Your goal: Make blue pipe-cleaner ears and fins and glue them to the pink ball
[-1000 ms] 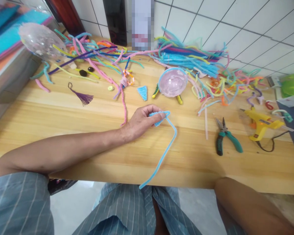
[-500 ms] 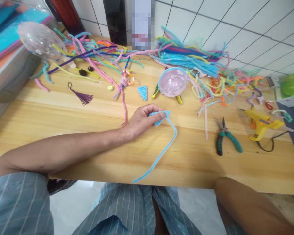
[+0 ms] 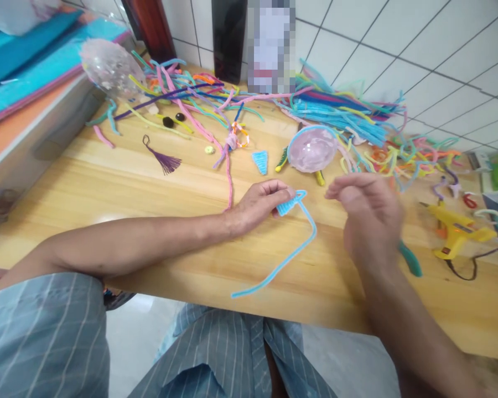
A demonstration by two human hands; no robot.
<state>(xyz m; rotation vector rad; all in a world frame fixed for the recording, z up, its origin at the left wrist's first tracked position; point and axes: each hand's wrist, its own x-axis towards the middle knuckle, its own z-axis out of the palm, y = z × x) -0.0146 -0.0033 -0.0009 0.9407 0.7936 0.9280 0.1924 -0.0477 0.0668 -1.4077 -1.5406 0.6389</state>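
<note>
Right hand now up beside blue pipe cleaner, grip loose, empty; left hand still pinching it.

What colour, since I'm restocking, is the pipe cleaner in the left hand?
The pipe cleaner is light blue; the head view shows it.

Light-blue pipe cleaner: zigzag-folded triangle end at table centre, long tail curving toward near edge.

Head view, downward onto table
</note>
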